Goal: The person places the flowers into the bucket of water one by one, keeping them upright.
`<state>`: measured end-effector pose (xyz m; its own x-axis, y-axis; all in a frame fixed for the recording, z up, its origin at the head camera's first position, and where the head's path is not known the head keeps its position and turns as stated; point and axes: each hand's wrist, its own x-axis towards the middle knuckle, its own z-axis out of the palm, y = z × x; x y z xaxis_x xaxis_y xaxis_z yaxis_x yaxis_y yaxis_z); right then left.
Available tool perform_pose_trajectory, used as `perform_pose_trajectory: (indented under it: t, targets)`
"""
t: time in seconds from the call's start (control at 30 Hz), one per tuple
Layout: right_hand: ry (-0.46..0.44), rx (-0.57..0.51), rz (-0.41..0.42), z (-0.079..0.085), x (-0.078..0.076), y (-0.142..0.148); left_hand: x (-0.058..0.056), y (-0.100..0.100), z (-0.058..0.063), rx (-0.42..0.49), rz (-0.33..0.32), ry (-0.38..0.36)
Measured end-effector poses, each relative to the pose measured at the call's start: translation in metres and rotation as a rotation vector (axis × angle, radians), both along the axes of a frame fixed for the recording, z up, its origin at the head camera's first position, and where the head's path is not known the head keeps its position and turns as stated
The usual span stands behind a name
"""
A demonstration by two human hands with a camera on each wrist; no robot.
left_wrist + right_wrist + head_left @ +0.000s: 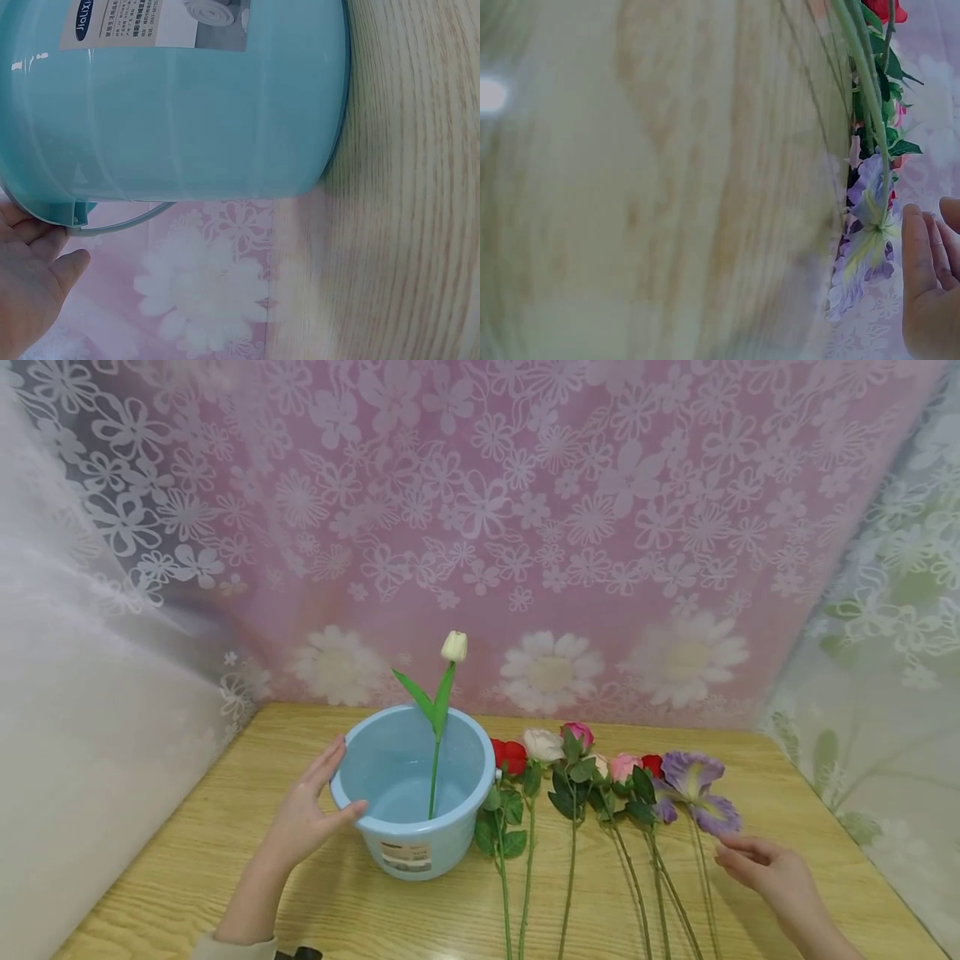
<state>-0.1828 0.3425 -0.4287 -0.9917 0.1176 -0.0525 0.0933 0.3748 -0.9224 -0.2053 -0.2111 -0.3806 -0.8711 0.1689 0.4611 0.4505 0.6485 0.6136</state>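
A light blue bucket (pixel 420 847) stands on the wooden table, and a white tulip (pixel 454 647) with green leaves leans upright inside it. My left hand (pixel 311 814) rests against the bucket's left rim, thumb spread apart from the fingers. In the left wrist view, the left hand (pixel 30 277) touches the rim beside the handle's end. My right hand (pixel 772 872) hovers near the purple iris (pixel 693 785), at the right end of a row of flowers. In the right wrist view, the right hand (pixel 934 277) has extended fingers beside the iris (pixel 870 232) and holds nothing.
Right of the bucket lie a red flower (pixel 510 757), a white flower (pixel 543 746), a magenta flower (pixel 578 734), a pink flower (pixel 624 767) and others, stems toward me. A patterned curtain (pixel 480 527) hangs behind the table (pixel 187 868).
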Motion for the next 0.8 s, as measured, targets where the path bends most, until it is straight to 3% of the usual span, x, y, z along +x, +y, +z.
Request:
perform_pose_trajectory:
  t: [0.4,0.8]
  targets:
    - [-0.147,0.061,0.000,-0.0042,0.0010,0.0074,-0.0003,-0.0007,-0.0030,0.004,0.003,0.010]
    - [-0.186,0.093,0.047,-0.0019,0.0031,0.0092,-0.0013,-0.0007,-0.0029,0.025,-0.012,0.005]
